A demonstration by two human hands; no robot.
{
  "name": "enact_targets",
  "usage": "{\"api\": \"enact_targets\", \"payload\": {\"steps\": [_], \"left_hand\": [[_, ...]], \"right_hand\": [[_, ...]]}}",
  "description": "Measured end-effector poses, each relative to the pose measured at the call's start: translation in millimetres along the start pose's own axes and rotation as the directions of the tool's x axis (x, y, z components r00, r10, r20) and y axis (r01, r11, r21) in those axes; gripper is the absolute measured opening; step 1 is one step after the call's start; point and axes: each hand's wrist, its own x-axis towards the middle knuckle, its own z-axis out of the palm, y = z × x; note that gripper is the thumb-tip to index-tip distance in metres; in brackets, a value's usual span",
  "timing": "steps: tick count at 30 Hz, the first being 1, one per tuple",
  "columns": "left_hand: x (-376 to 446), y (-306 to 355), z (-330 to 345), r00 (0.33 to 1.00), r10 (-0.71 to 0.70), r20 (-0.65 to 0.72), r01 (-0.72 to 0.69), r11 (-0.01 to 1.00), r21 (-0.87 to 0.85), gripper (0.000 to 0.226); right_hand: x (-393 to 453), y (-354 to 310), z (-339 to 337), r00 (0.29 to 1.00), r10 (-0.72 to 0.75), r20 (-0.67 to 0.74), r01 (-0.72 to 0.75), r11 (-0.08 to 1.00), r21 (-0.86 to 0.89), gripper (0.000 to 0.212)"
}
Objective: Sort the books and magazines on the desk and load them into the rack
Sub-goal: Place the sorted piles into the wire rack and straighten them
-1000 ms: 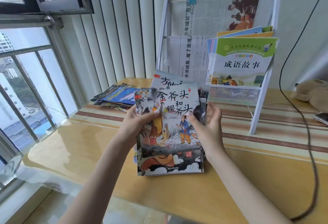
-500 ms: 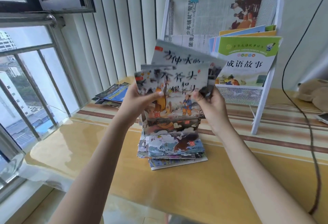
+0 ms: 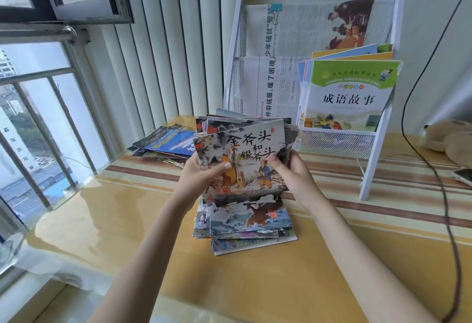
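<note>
Both hands hold a bundle of thin picture books [image 3: 251, 149] tilted upright above the desk. My left hand [image 3: 204, 177] grips its left edge, thumb on the front cover. My right hand [image 3: 288, 172] grips the right edge. Under the bundle a stack of more picture books [image 3: 250, 223] lies flat on the desk. A white wire rack [image 3: 367, 169] stands behind, holding newspapers [image 3: 281, 49] on the left and green-topped books [image 3: 350, 95] in its lower right pocket. A fan of dark and blue magazines [image 3: 166, 142] lies at the back left by the blinds.
The yellow desk [image 3: 255, 284] has a striped cloth under a clear cover. A window with bars [image 3: 38, 118] is at the left. A black cable [image 3: 444, 207] hangs down the right side. A plush toy [image 3: 452, 138] and a phone [image 3: 462, 175] lie at the far right.
Both hands lifted a bundle of picture books off the stack, raised it toward the rack, then lowered it a little; the rest of the stack is now exposed on the desk.
</note>
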Motion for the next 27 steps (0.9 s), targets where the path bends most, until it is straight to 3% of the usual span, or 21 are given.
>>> {"api": "enact_targets", "payload": {"steps": [6,10,16,19,21,24,27], "left_hand": [[0,2,13,0.987,0.084,-0.138,-0.085,0.996,0.000,0.030],[14,41,19,0.970,0.165,-0.181,-0.176,0.983,-0.048,0.032],[98,155,33,0.889,0.444,-0.111,-0.452,0.890,-0.061,0.031],[154,202,50,0.863,0.503,-0.045,-0.505,0.862,-0.049,0.036],[197,218,61,0.867,0.498,-0.015,-0.498,0.866,-0.033,0.042],[246,224,78,0.903,0.426,0.045,-0.428,0.903,0.029,0.035],[268,217,88,0.929,0.359,0.091,-0.367,0.924,0.108,0.037]], "right_hand": [[-1,0,2,0.999,-0.028,-0.040,0.028,1.000,0.011,0.013],[23,-39,-9,0.984,-0.168,-0.058,0.166,0.985,-0.042,0.017],[109,-149,-42,0.886,-0.457,-0.085,0.453,0.890,-0.060,0.023],[159,-193,-70,0.840,-0.521,-0.152,0.508,0.854,-0.114,0.025],[191,-213,-93,0.847,-0.495,-0.194,0.456,0.864,-0.215,0.019],[229,-223,-123,0.882,-0.418,-0.215,0.329,0.876,-0.353,0.028],[252,-211,-136,0.970,-0.145,-0.197,0.085,0.954,-0.286,0.033]]}}
